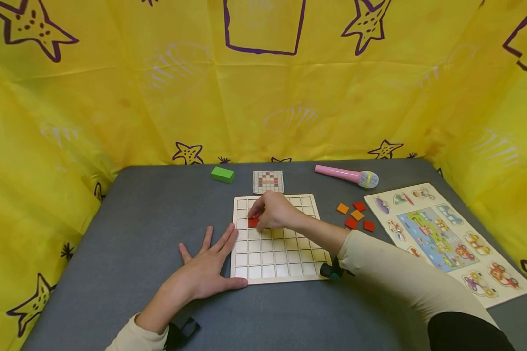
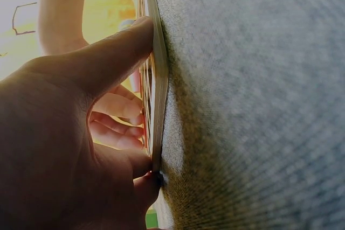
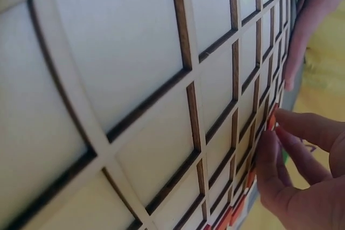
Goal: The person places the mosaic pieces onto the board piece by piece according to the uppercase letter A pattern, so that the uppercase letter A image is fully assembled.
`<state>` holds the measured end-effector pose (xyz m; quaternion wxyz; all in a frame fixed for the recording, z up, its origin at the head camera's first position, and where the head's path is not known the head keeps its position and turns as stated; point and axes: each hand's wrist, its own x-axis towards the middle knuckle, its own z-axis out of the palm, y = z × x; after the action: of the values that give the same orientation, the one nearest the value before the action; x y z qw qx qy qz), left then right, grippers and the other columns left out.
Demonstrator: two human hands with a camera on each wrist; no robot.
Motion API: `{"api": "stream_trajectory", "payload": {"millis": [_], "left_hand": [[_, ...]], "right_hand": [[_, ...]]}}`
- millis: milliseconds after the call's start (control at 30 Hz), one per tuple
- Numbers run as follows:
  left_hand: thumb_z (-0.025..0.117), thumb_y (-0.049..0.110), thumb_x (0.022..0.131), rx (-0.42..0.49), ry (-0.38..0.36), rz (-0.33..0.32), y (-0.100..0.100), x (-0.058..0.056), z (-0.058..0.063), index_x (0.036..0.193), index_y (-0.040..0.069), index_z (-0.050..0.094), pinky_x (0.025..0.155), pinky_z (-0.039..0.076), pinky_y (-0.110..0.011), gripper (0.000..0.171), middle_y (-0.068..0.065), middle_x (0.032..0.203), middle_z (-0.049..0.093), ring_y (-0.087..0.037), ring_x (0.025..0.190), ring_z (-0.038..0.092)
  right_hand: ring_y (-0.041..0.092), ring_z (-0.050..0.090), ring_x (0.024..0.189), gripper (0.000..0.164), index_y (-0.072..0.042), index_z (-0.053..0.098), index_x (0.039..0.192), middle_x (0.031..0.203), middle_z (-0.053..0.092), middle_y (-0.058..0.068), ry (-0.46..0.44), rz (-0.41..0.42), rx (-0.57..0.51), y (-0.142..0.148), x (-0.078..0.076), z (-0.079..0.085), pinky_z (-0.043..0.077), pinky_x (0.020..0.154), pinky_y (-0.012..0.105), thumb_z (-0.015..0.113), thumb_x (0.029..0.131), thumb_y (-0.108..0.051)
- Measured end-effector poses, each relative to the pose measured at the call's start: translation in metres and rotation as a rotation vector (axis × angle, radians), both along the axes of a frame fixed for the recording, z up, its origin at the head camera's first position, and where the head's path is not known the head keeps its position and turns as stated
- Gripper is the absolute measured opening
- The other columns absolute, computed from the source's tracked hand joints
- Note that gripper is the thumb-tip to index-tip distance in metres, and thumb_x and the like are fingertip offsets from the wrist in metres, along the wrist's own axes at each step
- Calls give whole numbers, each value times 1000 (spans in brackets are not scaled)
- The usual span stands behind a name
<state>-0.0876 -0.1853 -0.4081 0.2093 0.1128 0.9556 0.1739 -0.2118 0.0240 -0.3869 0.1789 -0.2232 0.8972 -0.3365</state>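
Observation:
A pale wooden grid board (image 1: 268,271) lies on the grey table, its square cells framed by raised strips. My right hand (image 1: 274,210) reaches over its upper left part and pinches a red square tile (image 1: 253,223) at a cell. The right wrist view shows thumb and fingertips at that tile (image 3: 272,118), with more red-orange tiles (image 3: 237,210) in cells beyond. Along the board's left edge rests my left hand (image 1: 206,270), fingers spread and thumb on the lower left corner. In the left wrist view its thumb and fingers touch the board's side (image 2: 158,87).
A small patterned grid card (image 1: 268,182) lies behind the board, with a green block (image 1: 222,175) to its left. A pink toy microphone (image 1: 347,175) is at back right. Loose orange and red tiles (image 1: 357,215) lie between the board and a picture puzzle (image 1: 448,239).

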Motion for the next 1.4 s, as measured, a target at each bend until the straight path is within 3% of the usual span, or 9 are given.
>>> {"api": "stream_trajectory", "payload": {"millis": [267,567,767,1000,1400], "left_hand": [[70,80,79,15,-1,4,0,1,0,169,30,11,97,-14,-93,118,12,176,-2,-42,161,-12],[71,80,79,27,-4,4,0,0,0,169,31,11,96,-15,-93,119,13,176,-3,-42,160,-13],[71,80,78,24,9,3,-1,0,-1,169,31,11,96,-14,-93,120,13,176,-3,-43,161,-11],[71,80,79,33,10,1,-1,0,-1,169,31,11,96,-14,-93,120,13,176,-3,-43,161,-11],[72,80,78,40,-2,-1,-1,0,0,169,31,10,96,-15,-93,120,14,176,-3,-43,160,-12]], "right_hand": [[12,66,76,27,-12,84,94,84,75,-2,-21,-44,-29,11,0,5,53,68,25,84,71,1],[14,66,78,25,-12,83,100,90,78,2,-47,-68,-53,31,2,12,54,70,28,83,76,-3],[18,69,88,24,-10,83,104,101,78,5,-61,-95,-94,50,6,14,56,72,29,83,81,-6],[19,68,82,25,-8,82,108,95,77,8,-87,-145,-117,75,9,15,55,65,29,83,84,-8],[26,69,96,29,-6,80,114,113,77,14,-54,-237,-118,126,11,19,56,78,30,83,85,-7]]}}
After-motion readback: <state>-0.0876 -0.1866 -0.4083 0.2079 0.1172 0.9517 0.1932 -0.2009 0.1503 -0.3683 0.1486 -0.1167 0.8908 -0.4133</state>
